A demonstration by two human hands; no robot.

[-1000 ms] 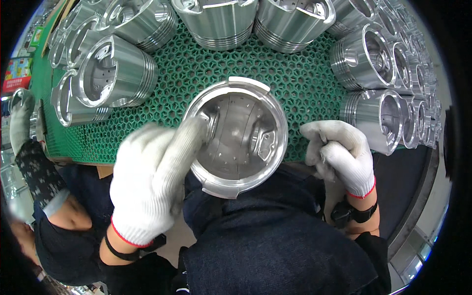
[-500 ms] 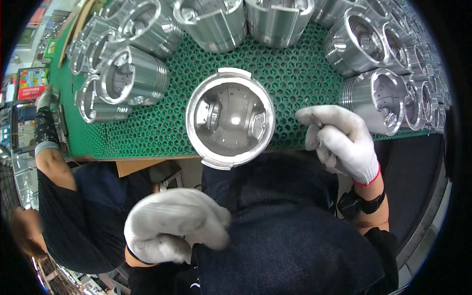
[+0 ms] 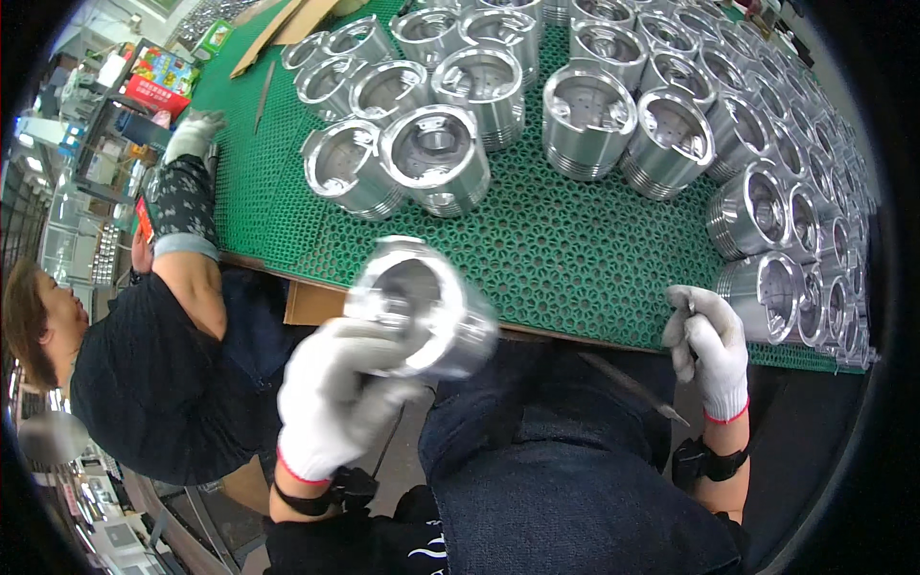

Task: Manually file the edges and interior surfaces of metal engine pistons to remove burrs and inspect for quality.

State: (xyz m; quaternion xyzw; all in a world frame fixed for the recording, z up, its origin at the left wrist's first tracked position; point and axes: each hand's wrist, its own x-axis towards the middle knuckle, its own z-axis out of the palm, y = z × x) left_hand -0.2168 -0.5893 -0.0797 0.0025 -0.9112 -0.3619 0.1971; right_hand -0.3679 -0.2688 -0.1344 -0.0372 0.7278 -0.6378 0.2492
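Note:
My left hand (image 3: 331,398), in a white knit glove, grips a shiny metal piston (image 3: 450,326) by its lower left side. The piston is tilted over the table's front edge, its hollow end facing up; motion blurs both. At the right, my gloved right hand (image 3: 714,340) is closed over the front edge, thumb and fingers curled together. A small dark spot shows between those fingers, but what they pinch is hidden. Just below this hand, a slim dark pointed tool (image 3: 632,388) crosses in front of my dark apron; what supports it I cannot tell.
Green honeycomb matting (image 3: 537,264) covers the table. Several pistons (image 3: 436,158) stand in clusters at the back, and close rows (image 3: 767,297) run down the right side. At the left, a co-worker (image 3: 163,383) reaches a gloved hand (image 3: 195,134) over the table, near cardboard strips (image 3: 278,34).
My left hand has risen from below the table edge and taken hold of the piston, which moved left and tilted. The whole view has shifted. The slim tool now shows below my right hand.

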